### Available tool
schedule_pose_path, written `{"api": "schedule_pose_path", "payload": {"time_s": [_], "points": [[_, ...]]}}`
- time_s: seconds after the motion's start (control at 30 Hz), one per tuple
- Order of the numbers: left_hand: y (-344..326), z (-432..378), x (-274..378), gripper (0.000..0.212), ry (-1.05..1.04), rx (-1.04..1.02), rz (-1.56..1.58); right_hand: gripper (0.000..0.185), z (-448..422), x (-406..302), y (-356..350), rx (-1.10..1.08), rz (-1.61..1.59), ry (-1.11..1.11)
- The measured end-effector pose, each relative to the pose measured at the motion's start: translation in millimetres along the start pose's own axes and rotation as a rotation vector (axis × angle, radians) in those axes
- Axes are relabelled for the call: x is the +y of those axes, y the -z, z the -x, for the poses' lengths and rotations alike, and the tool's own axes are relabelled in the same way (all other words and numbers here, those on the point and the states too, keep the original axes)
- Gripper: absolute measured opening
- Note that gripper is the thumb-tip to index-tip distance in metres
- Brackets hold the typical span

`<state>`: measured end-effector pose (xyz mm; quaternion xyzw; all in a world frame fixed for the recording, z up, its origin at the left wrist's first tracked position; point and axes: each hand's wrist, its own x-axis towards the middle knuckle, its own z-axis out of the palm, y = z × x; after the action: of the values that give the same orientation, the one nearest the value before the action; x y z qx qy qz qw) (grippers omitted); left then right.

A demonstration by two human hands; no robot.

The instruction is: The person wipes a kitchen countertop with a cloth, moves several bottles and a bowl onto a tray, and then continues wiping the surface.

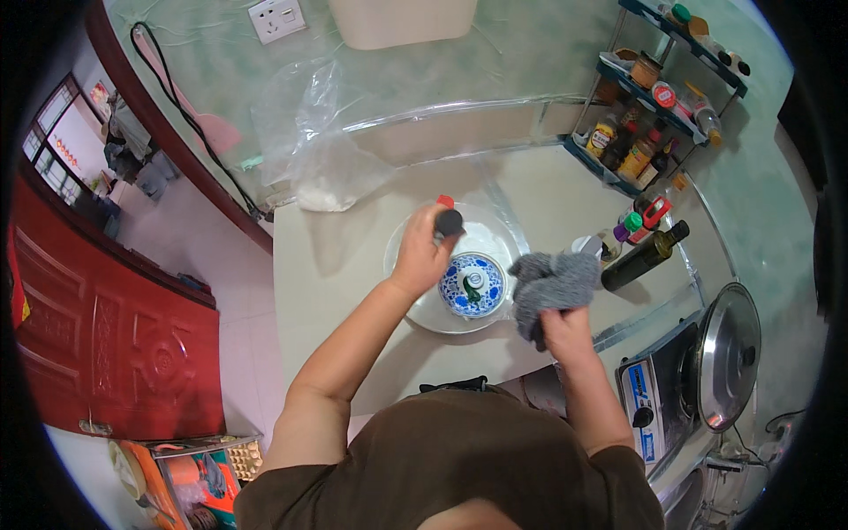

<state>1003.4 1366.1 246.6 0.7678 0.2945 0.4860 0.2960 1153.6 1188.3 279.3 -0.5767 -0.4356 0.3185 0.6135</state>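
Note:
My left hand is closed around a small container with a dark round cap; a red part shows just behind it. The hand is above a round white tray on the countertop. On this tray stands a blue-and-white patterned lidded porcelain bowl, to the right of my left hand. My right hand grips a grey fluffy cloth, bunched up beside the tray's right edge. The rest of the left hand's container is hidden by the fingers.
A dark glass bottle and smaller bottles stand right of the cloth. Behind them is a tiered rack of condiments. A gas stove with a lidded pan is at the right. A clear plastic bag lies at the back left.

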Motion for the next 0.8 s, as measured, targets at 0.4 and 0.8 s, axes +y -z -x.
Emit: {"api": "schedule_pose_path", "payload": {"time_s": [0.4,0.8], "points": [[5.9,71.3,32.4,0.047,-0.19,-0.241,-0.096,0.026,-20.5,-11.4,-55.5,-0.319,-0.155,-0.128],[33.8,77.6,54.3,0.023,0.356,-0.087,0.41,0.023,-12.6,-6.2,-52.1,-0.15,-0.099,0.032]]}}
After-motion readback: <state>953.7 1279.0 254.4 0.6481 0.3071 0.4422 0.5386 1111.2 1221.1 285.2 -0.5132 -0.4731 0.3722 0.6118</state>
